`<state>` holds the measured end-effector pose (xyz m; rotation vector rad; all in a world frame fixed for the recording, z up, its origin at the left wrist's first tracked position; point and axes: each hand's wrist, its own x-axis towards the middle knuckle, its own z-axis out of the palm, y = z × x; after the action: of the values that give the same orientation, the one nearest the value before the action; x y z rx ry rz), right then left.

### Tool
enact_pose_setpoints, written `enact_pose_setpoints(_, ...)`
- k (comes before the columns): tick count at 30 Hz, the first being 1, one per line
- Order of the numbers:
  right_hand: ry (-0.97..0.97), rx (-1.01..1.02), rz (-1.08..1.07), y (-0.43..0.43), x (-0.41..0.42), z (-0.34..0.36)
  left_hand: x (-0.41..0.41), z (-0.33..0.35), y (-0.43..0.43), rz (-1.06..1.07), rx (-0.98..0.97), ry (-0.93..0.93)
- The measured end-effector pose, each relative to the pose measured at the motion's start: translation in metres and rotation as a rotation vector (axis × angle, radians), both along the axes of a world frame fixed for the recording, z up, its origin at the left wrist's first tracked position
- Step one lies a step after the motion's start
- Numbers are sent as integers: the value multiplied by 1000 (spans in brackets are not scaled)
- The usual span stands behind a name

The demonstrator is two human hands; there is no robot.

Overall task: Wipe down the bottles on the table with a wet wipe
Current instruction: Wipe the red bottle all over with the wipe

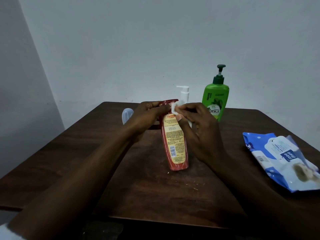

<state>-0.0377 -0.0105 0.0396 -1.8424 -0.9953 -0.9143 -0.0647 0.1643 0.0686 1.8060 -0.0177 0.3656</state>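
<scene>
At mid-table: red bottle (174, 141) under the wipe, both hands on it
Red bottle stands on the dark wooden table (138, 191), leaning a little, yellow back label and barcode facing the camera. Left hand (147, 115) wraps its upper part from the left, fingers curled round the top. Right hand (200, 127) pinches a small white wet wipe (175, 106) between thumb and fingers and presses it to the bottle's upper right edge. Directly behind the red bottle: white pump bottle (183, 93), lower half hidden by the right hand. Behind and right of it: green pump bottle (215, 99), upright. Well to its right: blue wipes pack (280, 158), lying flat. Behind and left: translucent item (127, 115), half hidden by the left hand, kind unclear
</scene>
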Motion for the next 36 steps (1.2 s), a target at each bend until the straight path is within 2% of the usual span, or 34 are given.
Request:
enact_pose_setpoints(7,76,-97,125,-7,17,-4,7,-15,3,-36,-71,61)
enact_pose_setpoints(13,116,-166,144,-17,14,-9,15,-26,6,-62,-150,114)
enact_pose_setpoints(25,166,-552,158,-56,-33,-54,21,-34,0,-117,-307,113)
enact_pose_setpoints(28,206,-533,164,-54,-30,-49,22,-37,-4,-185,-468,138)
enact_pose_setpoints(32,276,-376,102,-40,-12,-34,21,-43,-9,-298,-621,163)
enact_pose_setpoints(36,234,-228,25,-17,14,-11,22,-46,-8,-388,-742,192)
